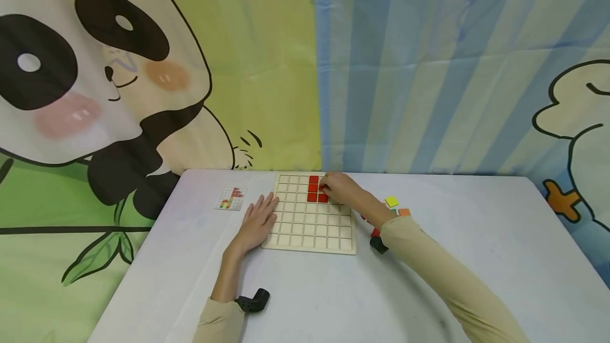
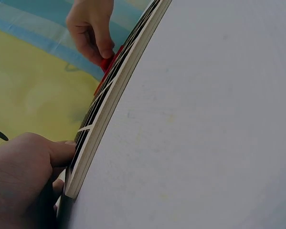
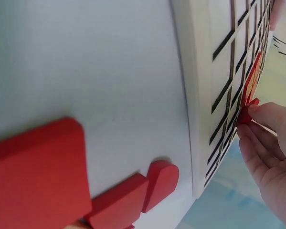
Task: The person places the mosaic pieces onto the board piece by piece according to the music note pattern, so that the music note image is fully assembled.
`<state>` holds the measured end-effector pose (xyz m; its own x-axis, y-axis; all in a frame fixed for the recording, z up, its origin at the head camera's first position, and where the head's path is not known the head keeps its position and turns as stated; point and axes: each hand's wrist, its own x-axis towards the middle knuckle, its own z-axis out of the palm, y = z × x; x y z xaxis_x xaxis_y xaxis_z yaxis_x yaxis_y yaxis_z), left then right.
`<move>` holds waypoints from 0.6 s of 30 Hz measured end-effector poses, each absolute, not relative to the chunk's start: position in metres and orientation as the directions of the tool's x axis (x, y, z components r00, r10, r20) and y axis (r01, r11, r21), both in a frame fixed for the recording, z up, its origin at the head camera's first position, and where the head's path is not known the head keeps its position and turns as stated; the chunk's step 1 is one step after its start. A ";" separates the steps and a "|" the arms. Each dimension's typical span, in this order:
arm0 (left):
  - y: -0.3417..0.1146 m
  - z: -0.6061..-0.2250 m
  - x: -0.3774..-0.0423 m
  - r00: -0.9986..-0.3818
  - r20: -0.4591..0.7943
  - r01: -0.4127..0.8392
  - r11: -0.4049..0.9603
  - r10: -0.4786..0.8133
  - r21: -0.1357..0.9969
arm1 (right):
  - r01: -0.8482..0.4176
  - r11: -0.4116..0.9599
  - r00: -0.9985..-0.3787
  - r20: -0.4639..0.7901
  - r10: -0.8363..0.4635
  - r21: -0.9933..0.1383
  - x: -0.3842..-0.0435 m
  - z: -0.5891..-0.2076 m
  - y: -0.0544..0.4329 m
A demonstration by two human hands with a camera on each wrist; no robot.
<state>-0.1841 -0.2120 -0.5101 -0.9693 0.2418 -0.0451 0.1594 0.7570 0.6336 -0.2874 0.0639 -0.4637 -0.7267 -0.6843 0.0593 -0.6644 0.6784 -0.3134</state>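
Observation:
A pale wooden grid board lies on the white table, with several red square tiles set in its far rows. Over the far right part of the board, my right hand pinches a small red tile between thumb and fingers, touching the grid beside the placed tiles. My fingers hide part of that piece. My left hand rests flat with fairly straight fingers, its fingertips at the board's left edge.
Left of the board lies a small pattern card with a coloured grid. To the right, partly behind my right forearm, are loose pieces, including a yellow tile, an orange tile and red pieces. A printed curtain hangs behind the table.

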 end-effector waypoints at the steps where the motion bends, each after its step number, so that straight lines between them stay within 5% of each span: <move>1: -0.212 -0.510 -0.184 -0.969 -0.045 0.159 0.756 0.242 0.635 | -0.651 0.687 -0.737 0.050 -0.674 -0.322 -0.287 -0.463 0.063; 6: -0.213 -0.509 -0.184 -0.972 -0.035 0.157 0.750 0.234 0.642 | -0.639 0.706 -0.745 0.017 -0.667 -0.304 -0.286 -0.457 0.062; 12: -0.207 -0.511 -0.184 -0.969 -0.039 0.161 0.748 0.242 0.644 | -0.720 0.674 -0.685 0.019 -0.728 -0.166 -0.273 -0.448 0.077; 18: -0.210 -0.509 -0.182 -0.970 -0.039 0.162 0.757 0.239 0.633 | -0.727 0.646 -0.679 0.101 -0.727 -0.233 -0.222 -0.439 0.106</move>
